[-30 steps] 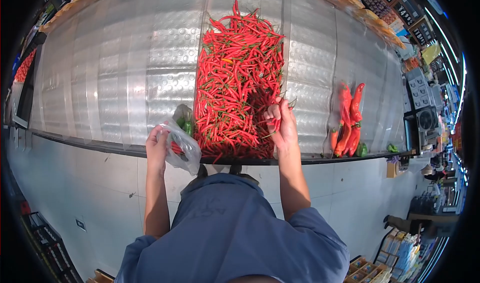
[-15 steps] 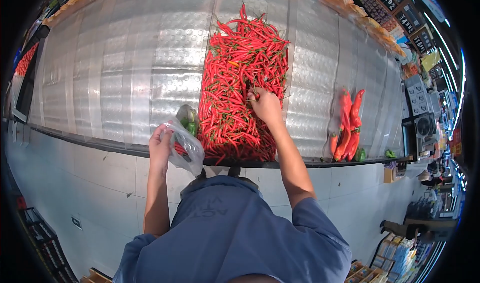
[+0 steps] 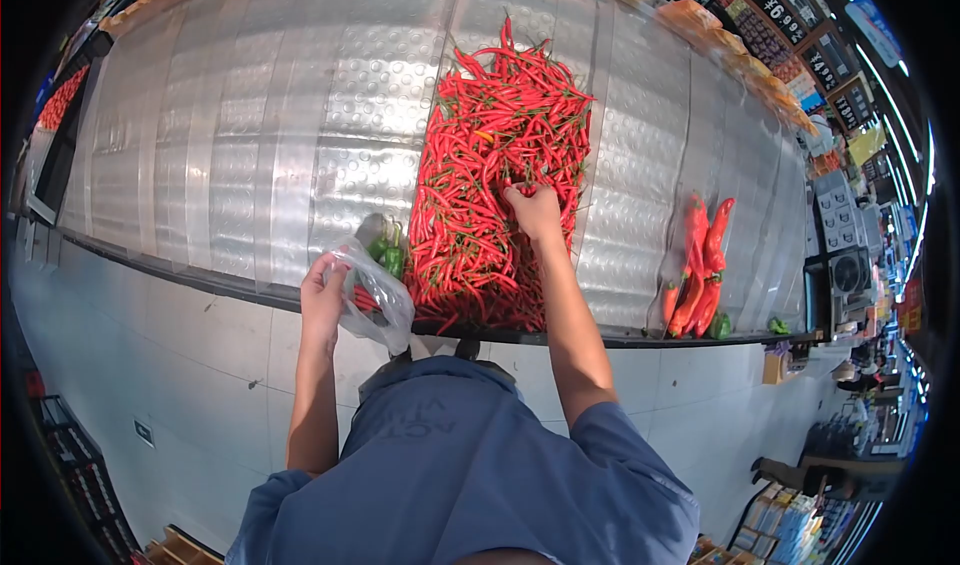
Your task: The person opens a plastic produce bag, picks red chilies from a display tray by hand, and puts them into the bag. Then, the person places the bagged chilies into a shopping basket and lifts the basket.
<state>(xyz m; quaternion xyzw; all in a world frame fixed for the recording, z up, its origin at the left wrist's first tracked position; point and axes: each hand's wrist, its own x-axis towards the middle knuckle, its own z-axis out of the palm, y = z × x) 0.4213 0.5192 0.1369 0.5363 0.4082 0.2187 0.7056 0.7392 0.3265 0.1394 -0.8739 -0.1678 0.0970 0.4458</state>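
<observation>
A long heap of thin red chilies (image 3: 465, 215) with green stems lies on the silvery display counter (image 3: 370, 105). My left hand (image 3: 323, 283) pinches the rim of a clear plastic bag (image 3: 380, 300) at the counter's front edge; some red chilies show through the bag. My right hand (image 3: 534, 208) reaches into the middle of the heap, fingers bent down among the chilies. Its fingertips are partly hidden, so what they grasp cannot be made out. Green peppers (image 3: 390, 257) lie behind the bag, against the heap's left side.
Large red peppers (image 3: 697, 275) lie at the counter's right, with a green pepper (image 3: 718, 326) beside them. Wrapped goods (image 3: 690, 15) and price signs (image 3: 780, 10) line the far right side. Another person's legs (image 3: 780, 473) show at the lower right. Black shelves (image 3: 85, 475) stand lower left.
My right hand, earlier raised at the heap's right edge with chilies in it, has gone down into the heap. My left hand still holds the bag. The view has shifted slightly.
</observation>
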